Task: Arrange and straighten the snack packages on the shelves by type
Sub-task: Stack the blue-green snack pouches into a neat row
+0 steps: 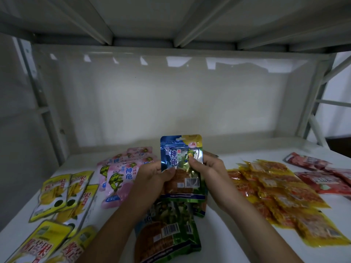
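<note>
On the white shelf [218,234], nearest, blue-green packets [169,230] lie overlapped. Just above them the left hand [152,175] and right hand [207,168] each pinch a side of an upright blue packet [180,158] — thumbs on its front. Left of it lie yellow packets [57,194] and pink packets [121,173]; right of it, orange packets [275,192], then red packets [322,177] — farther back.

Both hands, left [152,174] and right [206,168], grip upright blue snack package [180,154] above white shelf [218,224].
</note>
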The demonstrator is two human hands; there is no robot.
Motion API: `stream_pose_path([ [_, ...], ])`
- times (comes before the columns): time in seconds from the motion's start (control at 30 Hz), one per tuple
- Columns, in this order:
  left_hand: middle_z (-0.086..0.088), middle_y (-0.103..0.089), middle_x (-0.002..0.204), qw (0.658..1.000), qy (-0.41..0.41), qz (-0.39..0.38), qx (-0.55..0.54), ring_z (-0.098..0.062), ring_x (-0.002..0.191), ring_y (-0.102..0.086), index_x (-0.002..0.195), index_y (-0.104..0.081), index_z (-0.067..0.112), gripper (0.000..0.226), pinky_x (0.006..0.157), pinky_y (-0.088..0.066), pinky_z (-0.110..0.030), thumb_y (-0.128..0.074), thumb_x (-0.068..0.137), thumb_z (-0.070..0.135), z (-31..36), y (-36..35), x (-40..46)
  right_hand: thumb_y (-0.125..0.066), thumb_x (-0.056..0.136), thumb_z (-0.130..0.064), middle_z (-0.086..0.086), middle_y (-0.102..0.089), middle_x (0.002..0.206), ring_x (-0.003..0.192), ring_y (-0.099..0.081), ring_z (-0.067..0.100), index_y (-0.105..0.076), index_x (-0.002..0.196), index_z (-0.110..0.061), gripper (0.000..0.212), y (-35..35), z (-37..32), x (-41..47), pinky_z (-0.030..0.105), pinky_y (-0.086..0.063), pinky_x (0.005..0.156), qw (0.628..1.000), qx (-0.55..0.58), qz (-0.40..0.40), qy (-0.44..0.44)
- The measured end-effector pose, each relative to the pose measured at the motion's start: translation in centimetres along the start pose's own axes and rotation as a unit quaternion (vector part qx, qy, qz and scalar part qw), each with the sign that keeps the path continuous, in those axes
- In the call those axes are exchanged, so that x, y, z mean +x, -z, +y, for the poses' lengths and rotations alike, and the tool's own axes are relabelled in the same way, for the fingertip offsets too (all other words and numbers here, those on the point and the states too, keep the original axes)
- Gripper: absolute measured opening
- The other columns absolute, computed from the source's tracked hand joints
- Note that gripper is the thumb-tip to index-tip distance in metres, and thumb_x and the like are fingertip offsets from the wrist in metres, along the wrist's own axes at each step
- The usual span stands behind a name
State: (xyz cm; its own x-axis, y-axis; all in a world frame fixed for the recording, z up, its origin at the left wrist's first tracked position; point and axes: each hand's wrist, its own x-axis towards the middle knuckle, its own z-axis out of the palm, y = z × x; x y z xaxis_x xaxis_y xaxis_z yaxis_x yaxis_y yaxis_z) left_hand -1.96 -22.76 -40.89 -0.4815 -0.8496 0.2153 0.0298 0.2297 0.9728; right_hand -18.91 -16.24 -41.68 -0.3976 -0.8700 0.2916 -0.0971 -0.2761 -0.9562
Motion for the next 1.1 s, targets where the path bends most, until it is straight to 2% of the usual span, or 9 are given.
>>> stream_pose_path([
  [0.1, -0.014, -0.077, 0.076, 0.999, -0.002, 0.028, 0.044, -0.026, 0.064, -0.07, 0.083, -0.075, 0.001, 0.016, 0.06, -0.054, -0.032, -0.069, 0.097, 0.008, -0.4, 1.0, 0.7, -0.08, 0.082, -0.051, 0.046, -0.058, 0.104, 0.089, -0.06, 0.061, -0.057, 0.103, 0.016, 0.073, -0.1, 0.8, 0.5, 0.062, -0.054, 0.084, 0.998, -0.064, 0.0, -0.017],
  [0.27, -0.003, -0.029, 0.042, 0.967, -0.099, 0.076, 0.223, -0.02, 0.038, -0.034, 0.044, -0.034, 0.011, 0.068, 0.053, -0.043, -0.033, -0.07, 0.099, 0.028, -2.0, 2.7, 1.4, -0.073, 0.097, -0.016, 0.015, -0.073, 0.089, 0.09, -0.069, 0.025, -0.074, 0.1, -0.011, 0.006, 1.0, 1.2, 0.7, 0.029, -0.051, 0.077, 0.99, -0.129, 0.042, -0.045],
  [0.33, 0.003, -0.027, 0.039, 0.925, -0.111, 0.117, 0.344, -0.018, 0.038, -0.036, 0.041, -0.033, 0.015, 0.072, 0.055, -0.045, -0.029, -0.064, 0.1, 0.044, -2.0, 3.0, 1.3, -0.069, 0.098, -0.018, -0.004, -0.074, 0.094, 0.094, -0.068, 0.015, -0.074, 0.094, -0.02, 0.007, 1.3, 1.3, 0.5, 0.027, -0.05, 0.075, 0.977, -0.203, 0.057, -0.026],
  [0.5, -0.004, -0.043, 0.04, 0.828, -0.122, 0.195, 0.511, -0.02, 0.041, -0.051, 0.046, -0.046, 0.007, 0.07, 0.053, -0.053, -0.029, -0.054, 0.097, 0.054, -2.9, 4.0, 1.4, -0.061, 0.1, -0.027, 0.002, -0.071, 0.112, 0.108, -0.06, 0.026, -0.077, 0.105, -0.021, 0.018, 1.9, 1.5, 0.1, 0.038, -0.052, 0.087, 0.863, -0.502, 0.056, 0.008],
  [0.6, 0.0, -0.041, 0.045, 0.834, -0.234, 0.162, 0.472, -0.007, 0.042, -0.041, 0.053, -0.036, 0.02, 0.052, 0.046, -0.031, -0.02, -0.048, 0.093, 0.051, -3.6, 3.0, 1.4, -0.054, 0.101, -0.038, 0.002, -0.06, 0.131, 0.119, -0.049, 0.027, -0.07, 0.126, -0.024, 0.033, 2.3, 1.0, -0.1, 0.037, -0.041, 0.093, 0.804, -0.593, 0.029, -0.027],
  [0.7, 0.012, -0.056, 0.07, 0.861, -0.293, 0.078, 0.41, -0.004, 0.067, -0.052, 0.074, -0.057, 0.029, 0.028, 0.058, -0.041, -0.027, -0.05, 0.096, 0.044, -3.7, 1.2, 2.4, -0.048, 0.102, -0.059, 0.002, -0.053, 0.138, 0.127, -0.042, 0.027, -0.063, 0.133, -0.023, 0.05, 2.5, 0.8, -0.2, 0.041, -0.036, 0.101, 0.781, -0.621, 0.018, -0.057],
  [0.87, 0.008, -0.064, 0.12, 0.875, -0.195, -0.049, 0.44, -0.013, 0.114, -0.056, 0.127, -0.064, 0.026, 0.047, 0.097, -0.047, -0.037, -0.049, 0.096, 0.057, -4.2, -0.7, 4.9, -0.033, 0.095, -0.081, 0.004, -0.047, 0.139, 0.131, -0.036, 0.029, -0.06, 0.13, -0.024, 0.072, 2.7, 1.4, 0.0, 0.046, -0.029, 0.107, 0.748, -0.653, -0.048, -0.107],
  [1.03, 0.012, -0.043, 0.086, 0.885, -0.13, -0.03, 0.447, -0.018, 0.09, -0.047, 0.088, -0.046, 0.037, 0.009, 0.075, -0.037, -0.033, -0.051, 0.087, 0.044, -5.2, -1.1, 4.6, -0.038, 0.086, -0.09, 0.001, -0.045, 0.136, 0.13, -0.035, 0.027, -0.058, 0.129, -0.026, 0.079, 3.0, 1.4, 0.2, 0.045, -0.028, 0.104, 0.762, -0.633, -0.055, -0.124],
  [1.1, 0.011, -0.039, 0.082, 0.887, -0.124, -0.048, 0.442, -0.018, 0.085, -0.041, 0.078, -0.033, 0.037, 0.022, 0.07, -0.031, -0.033, -0.054, 0.085, 0.038, -5.0, -1.0, 4.3, -0.047, 0.084, -0.089, 0.0, -0.045, 0.133, 0.127, -0.036, 0.026, -0.054, 0.131, -0.027, 0.078, 3.1, 1.3, 0.3, 0.042, -0.029, 0.1, 0.778, -0.615, -0.036, -0.121],
])
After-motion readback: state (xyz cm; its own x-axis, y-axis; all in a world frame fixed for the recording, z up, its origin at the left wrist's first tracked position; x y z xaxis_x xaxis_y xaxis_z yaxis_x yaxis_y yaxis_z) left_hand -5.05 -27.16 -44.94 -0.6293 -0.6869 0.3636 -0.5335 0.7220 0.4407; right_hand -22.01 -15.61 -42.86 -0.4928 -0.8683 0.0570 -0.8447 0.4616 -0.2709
